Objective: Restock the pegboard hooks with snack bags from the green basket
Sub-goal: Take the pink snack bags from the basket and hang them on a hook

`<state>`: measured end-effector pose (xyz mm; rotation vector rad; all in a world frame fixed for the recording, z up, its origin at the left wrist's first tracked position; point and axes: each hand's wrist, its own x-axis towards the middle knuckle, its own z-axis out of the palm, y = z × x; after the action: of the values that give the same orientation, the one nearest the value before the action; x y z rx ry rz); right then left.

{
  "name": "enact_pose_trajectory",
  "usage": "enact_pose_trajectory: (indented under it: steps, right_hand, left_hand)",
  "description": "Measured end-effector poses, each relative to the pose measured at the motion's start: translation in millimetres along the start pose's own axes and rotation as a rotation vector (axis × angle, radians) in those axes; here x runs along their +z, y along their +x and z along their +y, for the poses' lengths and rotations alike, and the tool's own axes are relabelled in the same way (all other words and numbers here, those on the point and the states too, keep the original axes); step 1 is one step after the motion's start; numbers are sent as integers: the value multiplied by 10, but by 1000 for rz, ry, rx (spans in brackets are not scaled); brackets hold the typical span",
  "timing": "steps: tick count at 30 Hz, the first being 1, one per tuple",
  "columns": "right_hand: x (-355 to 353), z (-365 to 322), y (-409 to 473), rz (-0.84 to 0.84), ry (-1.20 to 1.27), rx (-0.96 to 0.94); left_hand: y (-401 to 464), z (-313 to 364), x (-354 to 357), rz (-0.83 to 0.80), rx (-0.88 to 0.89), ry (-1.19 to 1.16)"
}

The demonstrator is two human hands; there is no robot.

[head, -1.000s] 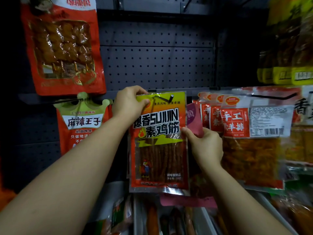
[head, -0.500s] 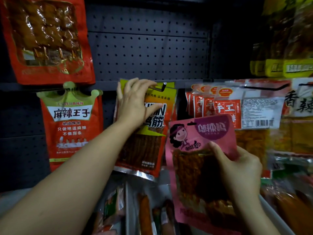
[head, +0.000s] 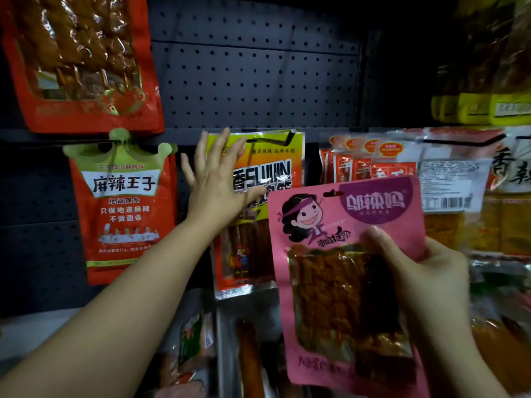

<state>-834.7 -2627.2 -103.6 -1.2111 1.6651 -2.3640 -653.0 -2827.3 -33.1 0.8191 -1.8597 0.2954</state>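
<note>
The left hand is spread wide, fingers straight, in front of the yellow-topped bag hanging on a hook of the dark pegboard; that bag reads "SUIJIN". The right hand grips the pink bag by its right edge, thumb on the front, and the bag overlaps the yellow-topped bag's lower right corner. Its purple label reads "邬辣妈" beside a cartoon face. Left hangs a crown-topped orange bag marked "麻辣王子". A row of red-labelled packs hangs right of the pink bag. The green basket cannot be made out.
</note>
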Motion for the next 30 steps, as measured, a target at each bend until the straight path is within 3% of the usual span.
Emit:
enact_pose_trajectory:
  steps: [3, 8, 12, 14, 17, 20, 24, 30]
  right_hand:
    - [98, 127, 33, 4, -12, 61]
    - [172, 303, 79, -7, -12, 156]
    - [138, 249, 23, -29, 76, 204]
    - [97, 162, -30, -62, 127, 215]
    - [82, 16, -134, -154, 189, 256]
    - [143, -52, -262, -304, 261, 270]
    - [351, -154, -344, -526, 275, 330]
    - [742, -681, -364, -688, 301, 559]
  left_hand:
    - [-189, -82, 29, -102, 38, 29]
    - [-295, -101, 12, -178, -63, -62]
    - [-488, 4, -148, -74, -75, -102]
    - [-638, 153, -262, -62, -161, -287]
    - [-871, 459, -493, -313, -532, -942]
    - [-1099, 545, -624, -395, -573, -1171]
    - [-1087, 464, -926, -238, -649, -1163]
    - [-650, 298, -1574, -261, -822, -1020]
